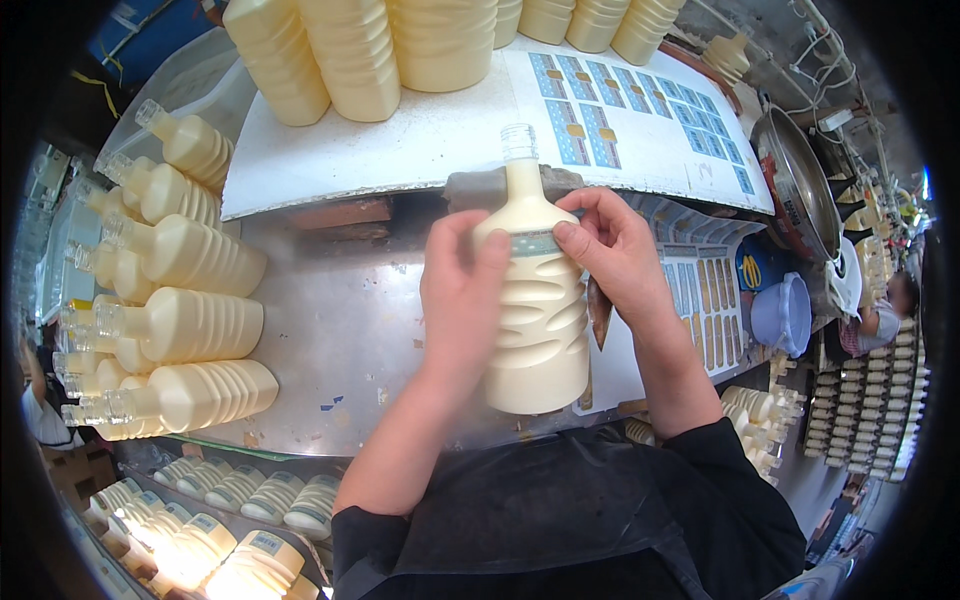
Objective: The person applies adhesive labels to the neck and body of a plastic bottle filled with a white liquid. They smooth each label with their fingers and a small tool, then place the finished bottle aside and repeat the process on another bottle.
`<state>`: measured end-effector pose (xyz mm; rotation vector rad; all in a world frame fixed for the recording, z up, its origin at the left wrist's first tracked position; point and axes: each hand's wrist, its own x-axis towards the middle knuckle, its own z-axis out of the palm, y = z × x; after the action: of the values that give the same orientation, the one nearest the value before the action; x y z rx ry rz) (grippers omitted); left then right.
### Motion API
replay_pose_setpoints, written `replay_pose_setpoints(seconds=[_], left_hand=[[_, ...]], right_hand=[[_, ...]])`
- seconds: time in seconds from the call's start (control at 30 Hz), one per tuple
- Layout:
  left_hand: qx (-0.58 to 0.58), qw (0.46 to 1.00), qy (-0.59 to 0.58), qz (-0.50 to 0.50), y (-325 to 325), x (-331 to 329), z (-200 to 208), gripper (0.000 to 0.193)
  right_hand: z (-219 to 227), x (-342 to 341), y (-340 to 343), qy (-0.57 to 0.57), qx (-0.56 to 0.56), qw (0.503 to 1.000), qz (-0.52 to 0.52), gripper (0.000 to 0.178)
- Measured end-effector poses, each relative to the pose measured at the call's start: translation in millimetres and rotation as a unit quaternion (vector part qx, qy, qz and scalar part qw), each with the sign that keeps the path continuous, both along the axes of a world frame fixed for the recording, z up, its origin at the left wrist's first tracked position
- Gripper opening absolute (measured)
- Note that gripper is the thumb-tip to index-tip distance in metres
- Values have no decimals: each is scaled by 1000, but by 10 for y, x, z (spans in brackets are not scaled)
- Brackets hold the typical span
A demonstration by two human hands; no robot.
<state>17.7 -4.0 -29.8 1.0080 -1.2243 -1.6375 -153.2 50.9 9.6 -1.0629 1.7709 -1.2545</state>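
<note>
A cream-coloured ribbed bottle (540,340) with a clear threaded neck stands tilted in front of me, its shoulder near a grey cloth-like pad (478,190). Across its upper body runs a narrow blue-green label (536,244). My right hand (622,255) is closed around the bottle's right shoulder, with the thumb pressed on the label's right end. On the opposite side my left hand (460,290), slightly blurred, grips the bottle with its thumb by the label's left end. Fingers behind the bottle are partly hidden. A brown pointed piece (599,312) shows beside the bottle, below my right hand.
Similar bottles (205,325) lie stacked at the left; others stand on the white board (430,135). Label sheets (610,90) lie on that board, with more sheets (705,300) at the right. A blue tub (782,314) and a large metal pan (805,185) sit further right.
</note>
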Motion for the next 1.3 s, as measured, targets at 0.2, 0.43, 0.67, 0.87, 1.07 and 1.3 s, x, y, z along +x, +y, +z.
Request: replay_pose_setpoints(seconds=[0.2, 0.43, 0.67, 0.87, 1.07, 1.3], left_hand=[[-11, 1000, -3, 1, -2, 3, -41, 40], [109, 988, 110, -18, -3, 61, 3, 34], [22, 997, 63, -27, 49, 24, 25, 36], [84, 991, 100, -6, 52, 86, 64, 35], [0, 999, 36, -10, 58, 41, -31, 37], [48, 998, 48, -11, 82, 113, 35, 42]], right_hand=[[-16, -16, 3, 28, 2, 1000, 11, 28], [6, -9, 6, 41, 3, 999, 14, 27], [-25, -20, 9, 43, 1, 999, 14, 26], [-21, -16, 14, 30, -1, 999, 12, 27], [-46, -34, 15, 32, -3, 999, 16, 27], [-17, -80, 50, -83, -16, 996, 29, 32]])
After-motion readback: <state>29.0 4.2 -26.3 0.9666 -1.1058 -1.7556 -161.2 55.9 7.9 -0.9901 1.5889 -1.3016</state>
